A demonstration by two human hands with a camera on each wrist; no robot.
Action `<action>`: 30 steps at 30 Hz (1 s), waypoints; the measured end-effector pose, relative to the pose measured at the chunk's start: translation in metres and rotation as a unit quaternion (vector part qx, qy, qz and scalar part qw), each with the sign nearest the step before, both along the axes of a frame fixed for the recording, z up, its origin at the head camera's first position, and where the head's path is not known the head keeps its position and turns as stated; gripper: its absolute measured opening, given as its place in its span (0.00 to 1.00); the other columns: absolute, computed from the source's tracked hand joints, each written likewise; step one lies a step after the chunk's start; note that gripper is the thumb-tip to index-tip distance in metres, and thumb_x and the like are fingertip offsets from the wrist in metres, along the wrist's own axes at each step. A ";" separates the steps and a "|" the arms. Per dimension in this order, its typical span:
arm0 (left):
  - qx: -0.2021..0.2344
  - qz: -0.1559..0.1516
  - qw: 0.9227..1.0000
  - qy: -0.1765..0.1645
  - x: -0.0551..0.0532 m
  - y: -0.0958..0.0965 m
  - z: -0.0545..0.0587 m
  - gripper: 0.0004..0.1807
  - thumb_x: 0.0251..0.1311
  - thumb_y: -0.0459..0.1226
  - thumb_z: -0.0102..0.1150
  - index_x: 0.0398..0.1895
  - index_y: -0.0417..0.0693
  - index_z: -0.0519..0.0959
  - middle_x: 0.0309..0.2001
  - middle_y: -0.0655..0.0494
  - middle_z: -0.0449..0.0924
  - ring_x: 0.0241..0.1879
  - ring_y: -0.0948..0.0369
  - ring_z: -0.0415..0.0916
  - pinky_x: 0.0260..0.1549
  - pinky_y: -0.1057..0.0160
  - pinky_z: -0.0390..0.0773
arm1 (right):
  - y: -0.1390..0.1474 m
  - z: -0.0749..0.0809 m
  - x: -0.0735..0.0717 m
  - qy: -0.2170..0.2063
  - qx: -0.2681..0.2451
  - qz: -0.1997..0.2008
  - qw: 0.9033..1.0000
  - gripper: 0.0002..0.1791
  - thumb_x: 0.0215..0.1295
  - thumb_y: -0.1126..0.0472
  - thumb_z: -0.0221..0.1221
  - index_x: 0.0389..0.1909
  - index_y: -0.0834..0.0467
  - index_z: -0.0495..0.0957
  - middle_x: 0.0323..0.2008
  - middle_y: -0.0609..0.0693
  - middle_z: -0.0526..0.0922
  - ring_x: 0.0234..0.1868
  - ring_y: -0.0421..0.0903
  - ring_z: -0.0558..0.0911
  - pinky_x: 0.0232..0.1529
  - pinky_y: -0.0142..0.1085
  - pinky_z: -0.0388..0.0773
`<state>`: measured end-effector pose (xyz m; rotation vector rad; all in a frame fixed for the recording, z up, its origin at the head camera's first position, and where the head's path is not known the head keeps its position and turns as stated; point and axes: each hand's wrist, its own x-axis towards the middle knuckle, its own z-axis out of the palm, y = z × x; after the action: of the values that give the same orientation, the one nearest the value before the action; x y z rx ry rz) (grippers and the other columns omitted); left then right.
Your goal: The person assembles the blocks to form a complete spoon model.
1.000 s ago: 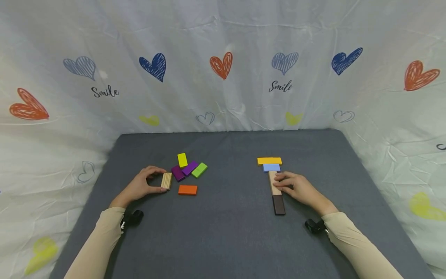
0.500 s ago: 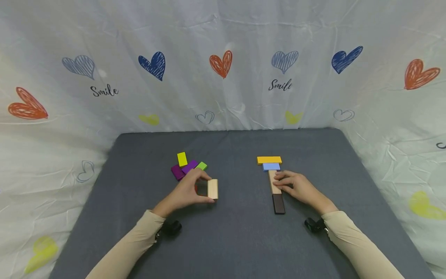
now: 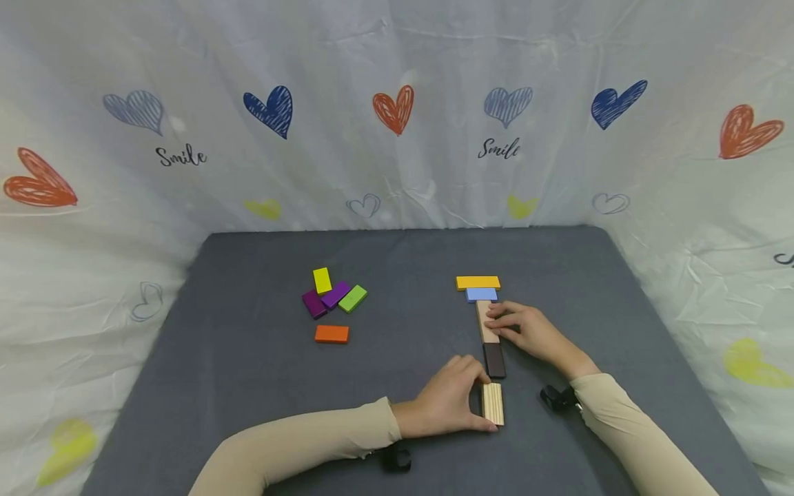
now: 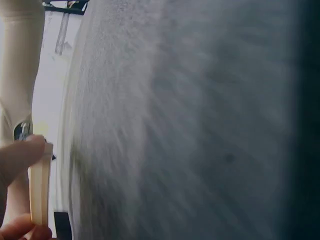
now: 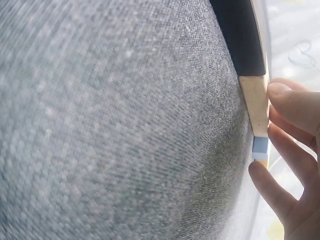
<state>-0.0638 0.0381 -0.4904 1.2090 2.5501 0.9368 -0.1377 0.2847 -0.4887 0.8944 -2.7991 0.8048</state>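
In the head view my left hand (image 3: 445, 399) pinches a pale striped wooden block (image 3: 493, 404) between thumb and fingers, just below the near end of a row of blocks. That held block (image 4: 40, 192) shows edge-on in the left wrist view. The row runs away from me: a dark brown block (image 3: 494, 360), a plain pale wooden block (image 3: 484, 313), a light blue block (image 3: 481, 295), then an amber block (image 3: 477, 283) across the far end. Fingertips of my right hand (image 3: 533, 334) rest on the plain pale block (image 5: 256, 102), loosely extended.
Left of centre on the grey table (image 3: 260, 386) lie a yellow block (image 3: 322, 280), two purple blocks (image 3: 336, 294), a green block (image 3: 353, 299) and an orange block (image 3: 331, 335). A white curtain (image 3: 434, 55) printed with hearts hangs behind the table's far edge.
My left hand has carried the striped wooden block from beside the coloured blocks, rightward and nearer, to the row's near end. The right hand stays on the plain pale block.
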 end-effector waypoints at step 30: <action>-0.027 0.035 0.999 0.022 0.000 0.027 -0.007 0.32 0.42 0.60 0.75 0.45 0.55 0.73 0.40 0.63 0.69 0.32 0.72 0.58 0.33 0.79 0.63 | 0.000 -0.001 0.000 -0.016 -0.010 -0.011 1.000 0.12 0.58 0.65 0.69 0.44 0.55 0.88 0.51 0.52 0.85 0.58 0.55 0.82 0.56 0.50 0.79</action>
<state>-0.0636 0.0656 -0.4975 1.1435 2.6502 0.8579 -0.1380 0.2846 -0.4902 0.8523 -2.8167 0.8502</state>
